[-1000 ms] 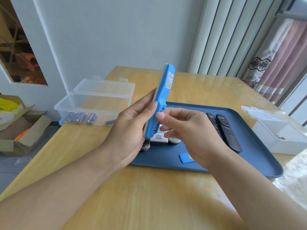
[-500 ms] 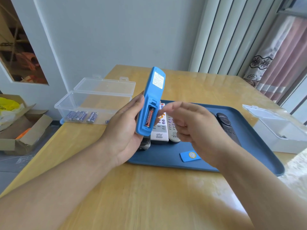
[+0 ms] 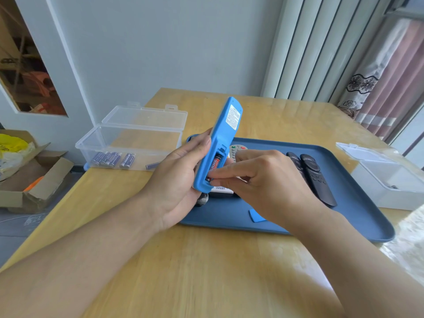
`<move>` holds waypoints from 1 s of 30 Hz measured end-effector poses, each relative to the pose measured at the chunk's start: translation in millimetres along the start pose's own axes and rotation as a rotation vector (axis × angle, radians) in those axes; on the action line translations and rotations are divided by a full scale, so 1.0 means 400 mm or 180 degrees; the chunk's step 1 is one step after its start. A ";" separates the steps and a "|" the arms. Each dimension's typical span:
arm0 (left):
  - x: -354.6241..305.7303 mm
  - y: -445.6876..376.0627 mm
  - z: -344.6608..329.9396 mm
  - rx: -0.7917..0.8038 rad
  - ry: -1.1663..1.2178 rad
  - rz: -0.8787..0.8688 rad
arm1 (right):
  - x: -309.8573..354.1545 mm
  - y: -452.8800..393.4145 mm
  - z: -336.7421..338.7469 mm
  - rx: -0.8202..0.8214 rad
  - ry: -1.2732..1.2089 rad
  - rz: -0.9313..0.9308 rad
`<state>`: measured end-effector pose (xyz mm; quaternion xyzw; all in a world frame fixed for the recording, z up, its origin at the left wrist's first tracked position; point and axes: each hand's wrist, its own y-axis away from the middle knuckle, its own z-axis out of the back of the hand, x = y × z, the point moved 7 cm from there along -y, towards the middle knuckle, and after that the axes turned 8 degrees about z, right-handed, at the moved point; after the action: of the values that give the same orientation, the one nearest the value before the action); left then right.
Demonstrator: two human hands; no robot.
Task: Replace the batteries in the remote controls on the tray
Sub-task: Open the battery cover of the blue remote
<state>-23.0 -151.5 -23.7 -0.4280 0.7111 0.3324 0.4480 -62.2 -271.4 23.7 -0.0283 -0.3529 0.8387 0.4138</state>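
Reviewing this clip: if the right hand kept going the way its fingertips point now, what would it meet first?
The right hand points left into the open compartment of the blue remote, held by the left hand. Its fingertips would first meet the red-and-black battery there; they look at or very near its lower end already.

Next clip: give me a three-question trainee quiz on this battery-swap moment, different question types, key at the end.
1. True or false: the blue remote has its battery cover on.
2. Which hand grips the remote? A) left hand B) right hand
3. Fill in: the spare batteries lie in the clear ____.

Key: 1 false, the compartment is open, with a battery showing. 2 A. 3 box.
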 end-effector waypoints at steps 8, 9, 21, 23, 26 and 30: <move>0.007 -0.001 -0.012 0.0209 0.0136 0.0092 | 0.002 -0.001 0.004 0.0079 0.0113 0.0297; 0.007 0.000 -0.012 0.0197 0.0101 0.0096 | 0.006 -0.001 0.006 0.0092 0.0219 0.0353; 0.006 -0.004 -0.006 0.0083 0.0466 0.0371 | 0.052 0.001 -0.006 -0.0259 0.1118 0.0688; 0.005 -0.005 -0.007 0.0081 0.0514 0.0417 | 0.054 0.002 -0.006 -0.0341 0.1096 0.0678; 0.004 -0.005 -0.006 0.0065 0.0554 0.0449 | 0.060 0.002 -0.009 -0.0407 0.1109 0.0730; 0.003 -0.007 0.001 -0.0004 0.0588 0.0482 | 0.067 0.001 -0.018 -0.0516 0.1113 0.0791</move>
<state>-20.7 -152.8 -25.3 -0.4021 0.7794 0.3249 0.3539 -77.5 -248.2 24.6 -0.2496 -0.3358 0.8344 0.3587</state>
